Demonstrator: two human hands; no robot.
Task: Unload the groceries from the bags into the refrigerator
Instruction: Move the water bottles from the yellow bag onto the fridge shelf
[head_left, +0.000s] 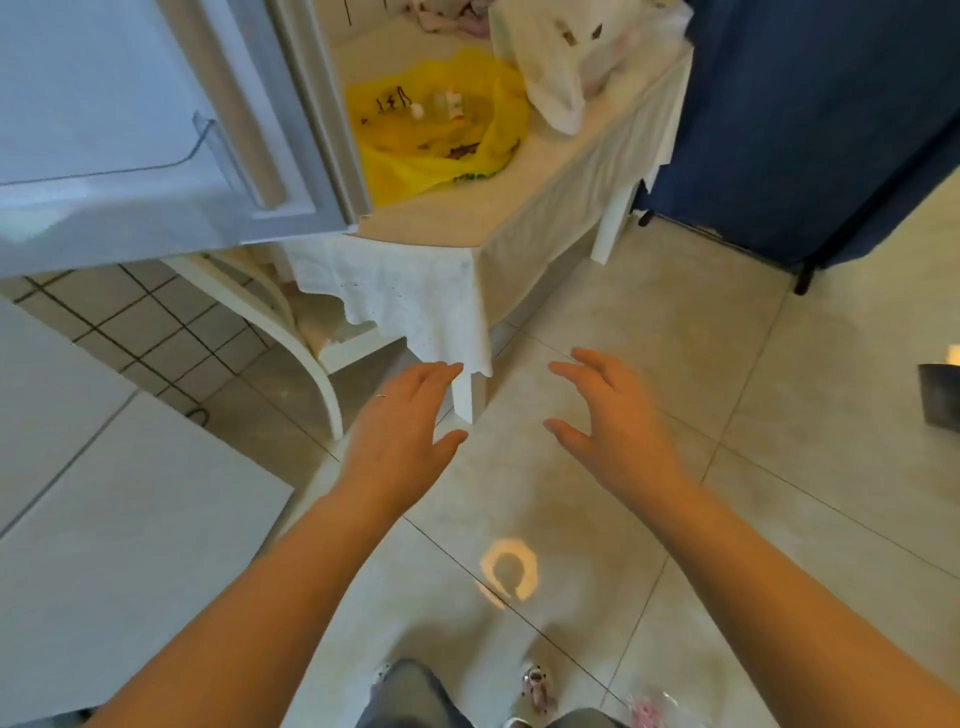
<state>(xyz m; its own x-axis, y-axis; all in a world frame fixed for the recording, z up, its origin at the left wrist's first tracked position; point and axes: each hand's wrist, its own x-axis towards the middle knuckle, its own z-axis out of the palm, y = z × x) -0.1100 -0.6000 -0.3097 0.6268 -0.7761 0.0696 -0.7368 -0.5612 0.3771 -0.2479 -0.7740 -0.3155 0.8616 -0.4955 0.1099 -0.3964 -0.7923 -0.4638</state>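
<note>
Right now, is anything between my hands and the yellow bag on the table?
Nothing visible blocks it. Both the left hand and the right hand are open and empty over bare floor, short of the table. The yellow bag lies open on top; the open fridge door hangs just beside it on the left.

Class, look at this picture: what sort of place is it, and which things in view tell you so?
Most likely a home kitchen. An open refrigerator door stands at the left, beside a small cloth-covered table that holds a yellow grocery bag and a white bag, and the floor is tiled.
</note>
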